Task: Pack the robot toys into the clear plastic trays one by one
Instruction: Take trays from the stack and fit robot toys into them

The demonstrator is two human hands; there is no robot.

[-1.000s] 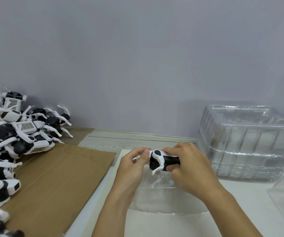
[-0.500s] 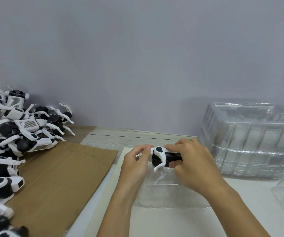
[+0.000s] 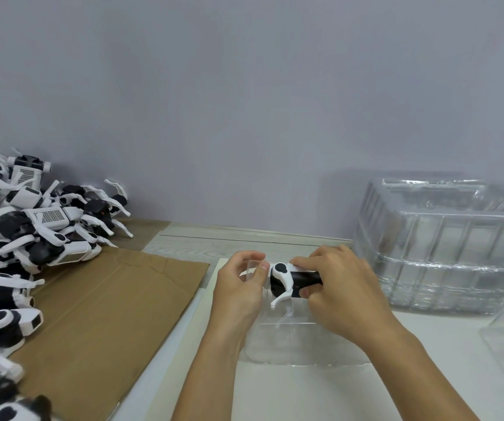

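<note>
Left hand [image 3: 238,287] off robot toy [image 3: 290,281].

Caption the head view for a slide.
Right hand grips a robot toy over a clear tray; left hand steadies it.

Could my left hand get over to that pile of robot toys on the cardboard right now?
Probably yes. The left hand holds nothing firmly, and only bare cardboard lies between it and the pile of robot toys.
</note>
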